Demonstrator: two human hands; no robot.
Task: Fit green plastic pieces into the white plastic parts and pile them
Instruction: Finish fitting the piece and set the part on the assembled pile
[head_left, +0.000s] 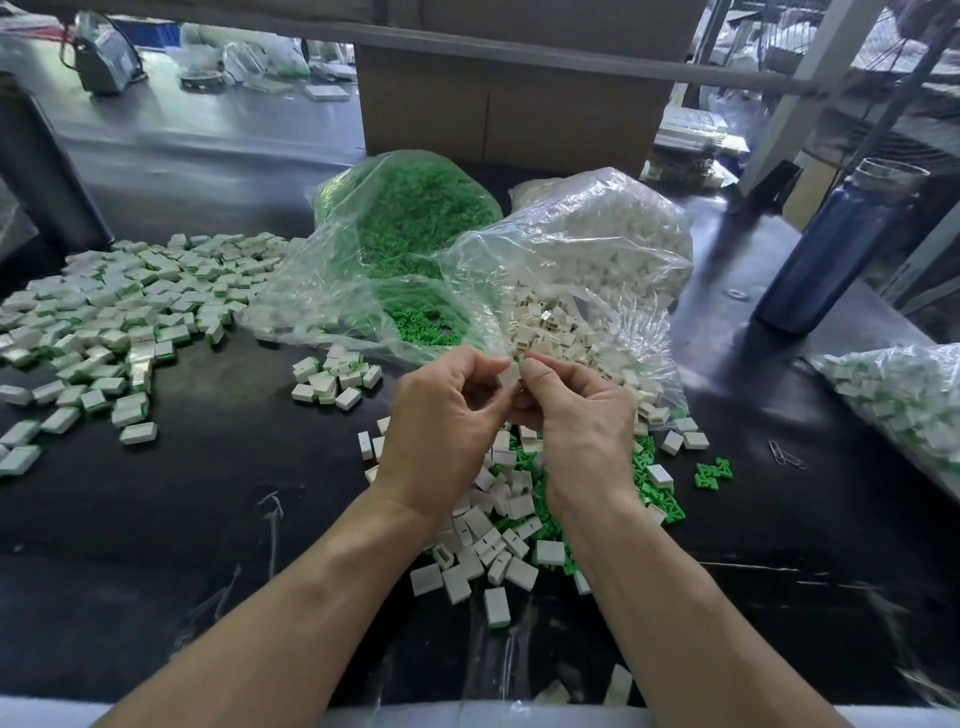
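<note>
The left hand (441, 410) and the right hand (576, 415) are together over the dark counter (208, 519). Both are pinched closed on one small white part (509, 373) held up between the fingertips. No green shows at the part, so I cannot tell if a green piece is going in yet. I think this is the fitting step. To do it well, hold the white part still with one hand and turn its open slot to face the other hand. Line the green piece up straight with the slot, then push it in gently until it sits flat. If it goes in crooked it could jam, so go slow and do not force it. Right under the hands lies a loose heap of white parts and green pieces (519, 514) mixed together, so the next ones are close by. Behind the hands are a clear bag of green pieces (410, 218) and a clear bag of white parts (597, 244), side by side. The finished pile (119, 306) is far off on the left, and the done part should go there.
</note>
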